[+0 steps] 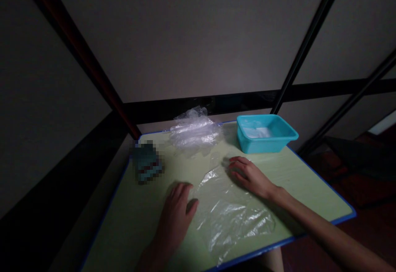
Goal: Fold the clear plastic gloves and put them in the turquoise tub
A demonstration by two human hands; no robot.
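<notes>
A clear plastic bag [229,214] lies flat on the pale green table [309,181] in front of me. My left hand [176,212] rests palm down at the bag's left edge, fingers stretched out and together. My right hand [249,175] lies flat on the bag's far right corner, fingers extended and pressing on the plastic. Neither hand grips anything.
A heap of clear plastic bags [194,132] sits at the table's far edge. A turquoise tub [266,134] with something white inside stands at the far right. A blurred-out dark object [147,162] lies at the left. Dark frame bars cross the wall behind.
</notes>
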